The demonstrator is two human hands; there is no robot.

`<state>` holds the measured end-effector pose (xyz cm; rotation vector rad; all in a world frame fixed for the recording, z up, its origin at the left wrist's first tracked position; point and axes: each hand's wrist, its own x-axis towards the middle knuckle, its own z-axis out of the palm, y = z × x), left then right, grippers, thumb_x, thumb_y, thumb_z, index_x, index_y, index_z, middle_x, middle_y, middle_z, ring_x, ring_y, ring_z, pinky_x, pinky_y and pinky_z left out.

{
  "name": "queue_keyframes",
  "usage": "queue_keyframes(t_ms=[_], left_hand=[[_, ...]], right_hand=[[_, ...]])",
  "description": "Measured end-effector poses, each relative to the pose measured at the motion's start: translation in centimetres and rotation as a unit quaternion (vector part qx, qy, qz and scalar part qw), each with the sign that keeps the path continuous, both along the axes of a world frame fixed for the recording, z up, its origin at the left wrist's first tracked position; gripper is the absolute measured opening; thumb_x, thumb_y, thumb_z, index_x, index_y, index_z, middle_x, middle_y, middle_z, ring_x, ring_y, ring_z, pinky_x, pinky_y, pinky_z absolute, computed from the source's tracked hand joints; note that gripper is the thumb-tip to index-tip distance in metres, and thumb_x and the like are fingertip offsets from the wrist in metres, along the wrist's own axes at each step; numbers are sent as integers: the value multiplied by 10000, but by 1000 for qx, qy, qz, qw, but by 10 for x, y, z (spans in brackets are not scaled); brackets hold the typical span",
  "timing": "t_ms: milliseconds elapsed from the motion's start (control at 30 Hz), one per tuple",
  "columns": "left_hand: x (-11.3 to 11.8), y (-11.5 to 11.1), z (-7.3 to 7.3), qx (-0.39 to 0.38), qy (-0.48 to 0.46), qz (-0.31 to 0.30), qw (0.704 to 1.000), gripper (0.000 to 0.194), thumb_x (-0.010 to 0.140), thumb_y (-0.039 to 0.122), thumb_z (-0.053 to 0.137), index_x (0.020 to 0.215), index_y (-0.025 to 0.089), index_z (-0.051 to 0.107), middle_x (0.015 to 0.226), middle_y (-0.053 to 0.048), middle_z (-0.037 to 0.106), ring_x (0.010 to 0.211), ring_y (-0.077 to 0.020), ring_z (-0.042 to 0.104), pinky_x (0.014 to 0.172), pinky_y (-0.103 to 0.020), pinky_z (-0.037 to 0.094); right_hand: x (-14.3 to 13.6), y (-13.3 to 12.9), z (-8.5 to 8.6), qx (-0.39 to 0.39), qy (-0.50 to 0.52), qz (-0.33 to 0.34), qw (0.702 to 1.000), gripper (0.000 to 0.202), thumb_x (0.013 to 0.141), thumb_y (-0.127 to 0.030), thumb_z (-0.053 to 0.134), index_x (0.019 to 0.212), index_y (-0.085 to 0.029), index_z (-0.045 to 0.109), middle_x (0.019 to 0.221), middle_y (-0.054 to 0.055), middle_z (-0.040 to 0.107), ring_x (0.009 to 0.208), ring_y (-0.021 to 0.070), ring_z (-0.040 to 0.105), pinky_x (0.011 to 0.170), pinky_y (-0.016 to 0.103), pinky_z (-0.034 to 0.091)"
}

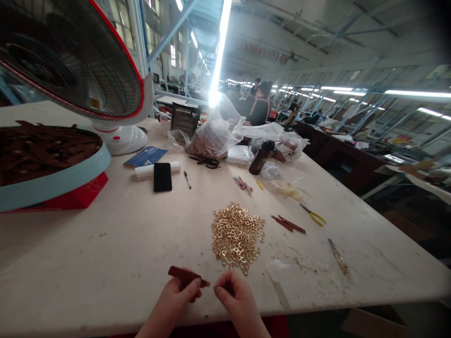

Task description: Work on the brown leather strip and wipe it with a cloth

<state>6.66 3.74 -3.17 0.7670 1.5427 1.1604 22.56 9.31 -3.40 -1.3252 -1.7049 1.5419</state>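
Two hands meet at the near edge of the bench (116, 263), close together so that small work sits right under the eyes. The left hand (181, 293) pinches a short brown leather strip (186, 274) between thumb and fingers, one end jutting out to the left and the other pointing toward the right hand (234, 295). The right hand is curled with its fingertips closed at the strip's tip; whether it holds something small there I cannot tell.

Just beyond the hands, a little toward the middle of the bench, lies a heap of gold rings (237, 236), spread flat and within easy reach, which looks like a supply kept handy for picking one at a time. To its right lie two more brown strips (288, 224), then yellow-handled pliers (313, 216), and nearer the right edge a small knife (338, 256).

At the left edge a round blue-rimmed tray (52, 180) is piled with many brown strips, likely the stock, under a tilted heater dish (73, 61). A black phone (162, 177), a pen (187, 179), scissors (207, 162) and clear plastic bags (214, 134) sit toward the far edge, out of the working space. People stand well beyond the bench.
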Motion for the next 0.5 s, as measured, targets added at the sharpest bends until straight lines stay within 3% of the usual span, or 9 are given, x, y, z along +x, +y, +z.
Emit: queue_keyframes(t_ms=[100, 233, 400, 500], left_hand=[[9, -1, 14, -15, -87, 35, 996, 281, 668, 401, 601, 731, 129, 629, 652, -31, 665, 562, -129, 525, 520, -214, 402], [18, -2, 28, -5, -152, 64, 986, 222, 646, 350, 659, 670, 139, 595, 538, 25, 593, 516, -103, 482, 513, -201, 379], [22, 2, 25, 0, -149, 76, 986, 229, 636, 348, 673, 690, 138, 601, 553, 22, 604, 525, -112, 506, 518, -210, 393], [22, 5, 19, 5, -131, 74, 989, 263, 612, 368, 685, 686, 125, 616, 542, 4, 623, 513, -119, 512, 490, -210, 383]], right_hand=[[-3, -2, -2, -108, 126, -27, 986, 290, 626, -403, 628, 657, -178, 447, 496, -81, 402, 481, 70, 359, 499, 214, 281], [-8, -6, -2, -198, 249, -29, 948, 364, 601, -421, 709, 717, -159, 484, 542, -66, 501, 464, 40, 398, 472, 183, 275], [-14, -10, 4, -292, 353, -116, 881, 455, 514, -387, 791, 796, -180, 499, 543, -80, 539, 442, 22, 442, 458, 148, 302], [-16, -9, 5, -307, 369, -131, 868, 445, 509, -383, 800, 778, -176, 512, 524, -79, 539, 426, 12, 442, 447, 132, 307]])
